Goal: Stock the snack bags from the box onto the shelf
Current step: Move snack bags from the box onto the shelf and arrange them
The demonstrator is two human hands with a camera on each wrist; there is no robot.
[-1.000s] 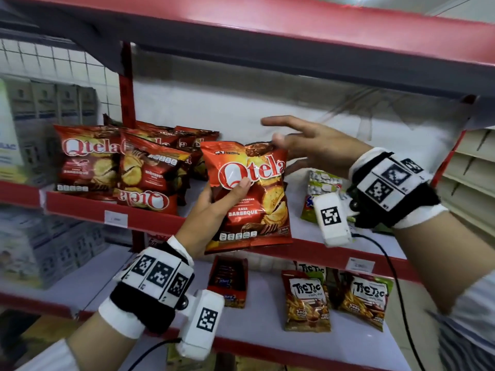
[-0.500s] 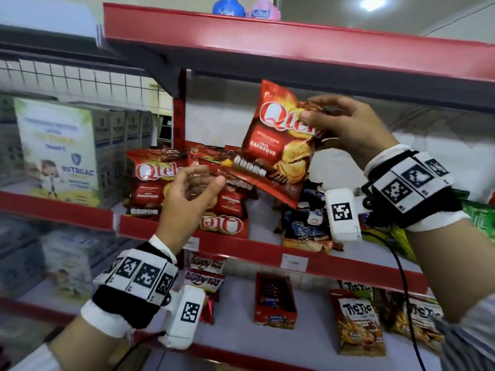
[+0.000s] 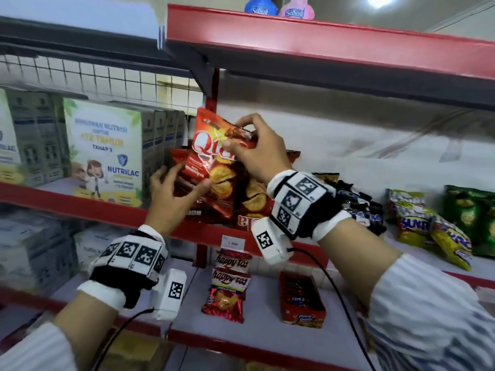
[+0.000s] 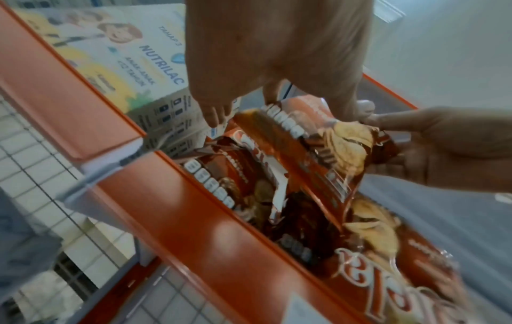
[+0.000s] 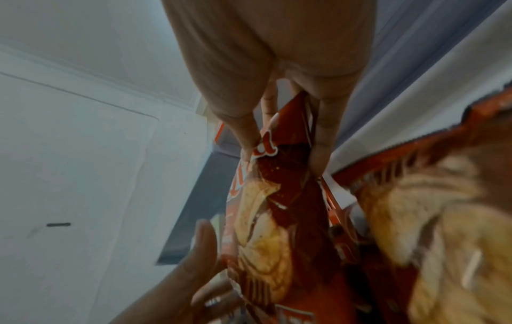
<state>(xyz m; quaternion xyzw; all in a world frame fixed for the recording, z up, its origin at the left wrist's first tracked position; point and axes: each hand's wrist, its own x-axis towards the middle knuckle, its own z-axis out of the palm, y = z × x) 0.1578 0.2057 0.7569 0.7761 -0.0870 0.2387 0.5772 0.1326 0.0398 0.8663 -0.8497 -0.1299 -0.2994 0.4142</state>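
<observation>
A red Qtela barbeque snack bag (image 3: 214,167) hangs nearly upright just above the red-edged shelf (image 3: 80,207). My right hand (image 3: 241,137) pinches its top seam between thumb and fingers, which also shows in the right wrist view (image 5: 282,149). My left hand (image 3: 184,178) holds the bag's lower edge, thumb on the front and fingertips behind (image 4: 318,109). Below and behind it, more Qtela bags (image 3: 254,202) lean on the shelf, one of them upside down. The box is not in view.
Nutrilac cartons (image 3: 104,151) stand close on the left. Dark snack bags (image 3: 356,202) and green and yellow ones (image 3: 428,223) lie to the right. The upper shelf (image 3: 321,49) hangs low overhead. The lower shelf holds Happy Tos bags (image 3: 230,285) and a red box (image 3: 302,301).
My right hand has carried the bag left and lower, turning it upright over the Qtela row. My left hand has come up from the shelved bags and taken its lower edge.
</observation>
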